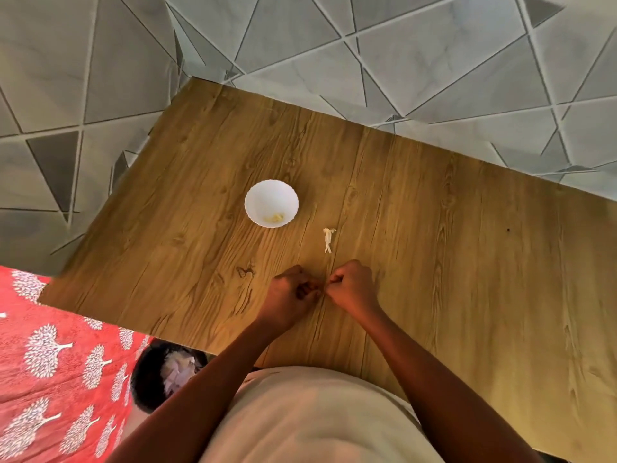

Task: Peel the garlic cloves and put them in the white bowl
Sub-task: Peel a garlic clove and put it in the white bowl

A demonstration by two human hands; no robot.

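Observation:
A white bowl (271, 202) stands on the wooden table (434, 262) and holds a few pale peeled cloves at its near side. A scrap of white garlic skin (328, 238) lies to the bowl's right. Close to the table's near edge, my left hand (290, 295) and my right hand (354, 284) meet with fingers curled, their fingertips touching over something tiny. It is mostly hidden by the fingers, so I cannot make out the clove itself.
A black bin (160, 375) with peel scraps sits below the table's near-left edge. Red patterned cloth (50, 379) lies at the left. Grey tiled floor surrounds the table. A small dark speck (507, 230) marks the table at the right.

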